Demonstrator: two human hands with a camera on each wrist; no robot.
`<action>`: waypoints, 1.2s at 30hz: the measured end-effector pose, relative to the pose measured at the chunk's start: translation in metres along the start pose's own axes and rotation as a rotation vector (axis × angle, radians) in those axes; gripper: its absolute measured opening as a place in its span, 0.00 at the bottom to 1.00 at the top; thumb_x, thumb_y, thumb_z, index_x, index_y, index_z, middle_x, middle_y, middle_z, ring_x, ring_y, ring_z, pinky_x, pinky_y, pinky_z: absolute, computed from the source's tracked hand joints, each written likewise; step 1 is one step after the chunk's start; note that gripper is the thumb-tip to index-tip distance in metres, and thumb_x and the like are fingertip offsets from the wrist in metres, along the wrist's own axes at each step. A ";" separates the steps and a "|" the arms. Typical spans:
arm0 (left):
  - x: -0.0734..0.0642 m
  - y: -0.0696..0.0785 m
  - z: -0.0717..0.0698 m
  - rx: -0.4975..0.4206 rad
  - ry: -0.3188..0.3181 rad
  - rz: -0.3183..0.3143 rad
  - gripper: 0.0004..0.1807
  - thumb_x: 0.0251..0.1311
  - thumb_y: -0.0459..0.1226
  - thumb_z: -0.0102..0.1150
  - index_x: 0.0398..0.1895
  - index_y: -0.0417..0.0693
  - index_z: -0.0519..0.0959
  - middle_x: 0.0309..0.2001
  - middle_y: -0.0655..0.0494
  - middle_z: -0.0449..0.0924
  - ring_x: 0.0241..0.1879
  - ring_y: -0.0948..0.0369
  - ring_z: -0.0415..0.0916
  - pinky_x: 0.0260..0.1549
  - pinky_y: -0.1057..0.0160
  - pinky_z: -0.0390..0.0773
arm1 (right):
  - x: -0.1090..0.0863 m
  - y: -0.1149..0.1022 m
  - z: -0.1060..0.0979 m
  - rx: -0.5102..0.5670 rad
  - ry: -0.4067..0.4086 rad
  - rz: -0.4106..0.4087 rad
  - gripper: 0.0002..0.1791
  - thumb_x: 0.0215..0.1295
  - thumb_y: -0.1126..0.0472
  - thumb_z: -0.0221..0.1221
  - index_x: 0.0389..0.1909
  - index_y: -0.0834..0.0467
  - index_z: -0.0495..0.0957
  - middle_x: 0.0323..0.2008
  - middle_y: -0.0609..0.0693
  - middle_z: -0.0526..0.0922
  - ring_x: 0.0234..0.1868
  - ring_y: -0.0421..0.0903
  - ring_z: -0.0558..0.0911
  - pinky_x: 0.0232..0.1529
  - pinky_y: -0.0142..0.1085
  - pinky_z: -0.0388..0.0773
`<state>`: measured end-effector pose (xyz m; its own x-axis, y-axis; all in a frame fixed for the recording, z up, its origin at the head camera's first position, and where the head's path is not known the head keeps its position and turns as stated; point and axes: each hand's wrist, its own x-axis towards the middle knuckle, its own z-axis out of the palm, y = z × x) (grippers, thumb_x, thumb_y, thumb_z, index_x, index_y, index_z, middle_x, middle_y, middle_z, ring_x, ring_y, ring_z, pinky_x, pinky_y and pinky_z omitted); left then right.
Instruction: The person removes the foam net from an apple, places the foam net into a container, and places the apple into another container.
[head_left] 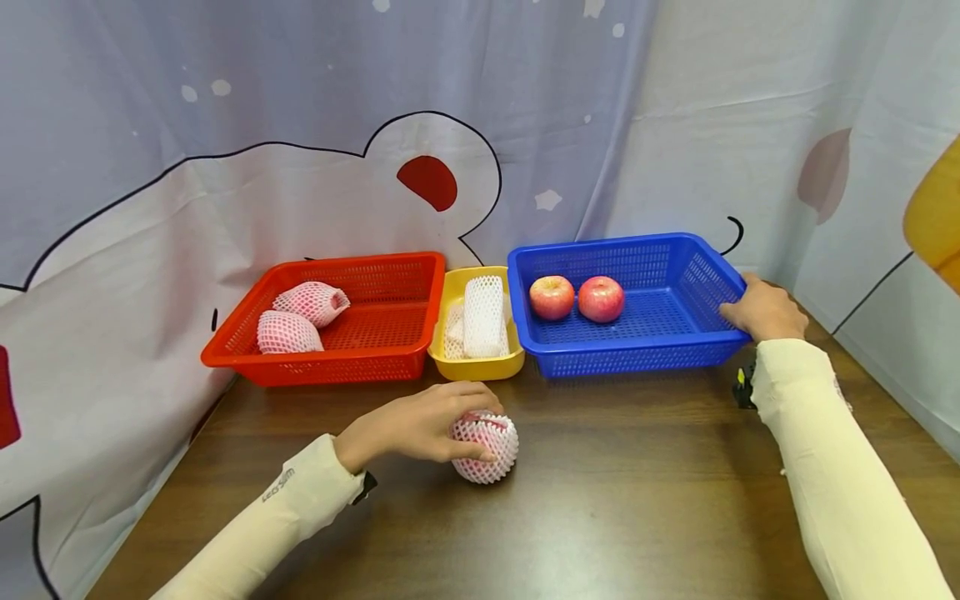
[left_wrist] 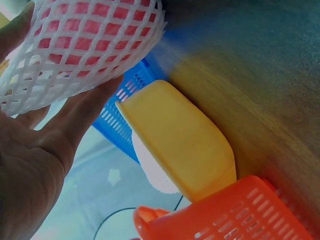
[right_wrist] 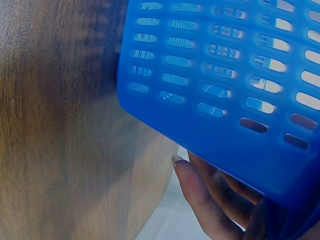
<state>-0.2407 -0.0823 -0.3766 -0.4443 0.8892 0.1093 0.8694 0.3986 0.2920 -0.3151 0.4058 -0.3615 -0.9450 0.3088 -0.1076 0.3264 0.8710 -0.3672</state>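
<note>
My left hand (head_left: pixel 427 421) grips an apple in a white foam net (head_left: pixel 487 450) from its left side, over the table in front of the yellow basket. In the left wrist view the netted apple (left_wrist: pixel 85 42) fills the top left, with fingers and thumb around it. At the far right, my right hand (head_left: pixel 768 312) holds the right-hand end of the blue basket (head_left: pixel 622 354), its thumb over the rim. The right wrist view shows fingers (right_wrist: pixel 192 187) against the outside of this basket's wall (right_wrist: pixel 165 120). Two bare apples, one left (head_left: pixel 552 297) and one right (head_left: pixel 601 299), sit inside it.
A red basket (head_left: pixel 330 367) at the left holds two netted fruits (head_left: pixel 311 302). Between the red and blue baskets stands a small yellow basket (head_left: pixel 480 368) with white foam nets (head_left: pixel 483 317) inside. A patterned curtain (head_left: pixel 300 200) hangs right behind the baskets.
</note>
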 end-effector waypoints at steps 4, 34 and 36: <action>-0.001 0.001 -0.002 0.013 0.016 0.032 0.24 0.58 0.49 0.69 0.53 0.48 0.79 0.52 0.56 0.80 0.54 0.62 0.77 0.57 0.62 0.78 | 0.000 0.000 -0.001 -0.004 0.002 0.005 0.45 0.69 0.49 0.48 0.78 0.62 0.39 0.63 0.81 0.61 0.58 0.80 0.67 0.52 0.69 0.67; -0.011 0.016 -0.013 -0.036 0.106 0.098 0.13 0.59 0.28 0.65 0.48 0.43 0.83 0.44 0.53 0.86 0.44 0.63 0.82 0.48 0.70 0.82 | 0.002 0.002 0.001 0.002 0.008 -0.011 0.45 0.68 0.49 0.49 0.78 0.63 0.40 0.63 0.81 0.61 0.57 0.80 0.67 0.51 0.69 0.67; -0.011 0.017 -0.013 -0.035 0.107 0.100 0.14 0.59 0.28 0.65 0.48 0.43 0.83 0.44 0.53 0.86 0.44 0.63 0.83 0.48 0.70 0.81 | 0.002 0.002 0.001 0.006 0.004 -0.010 0.45 0.68 0.49 0.49 0.78 0.63 0.40 0.63 0.82 0.61 0.57 0.81 0.67 0.50 0.69 0.67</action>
<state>-0.2241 -0.0887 -0.3605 -0.3781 0.8943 0.2393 0.9033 0.2998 0.3071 -0.3162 0.4073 -0.3630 -0.9480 0.3020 -0.1005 0.3173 0.8716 -0.3736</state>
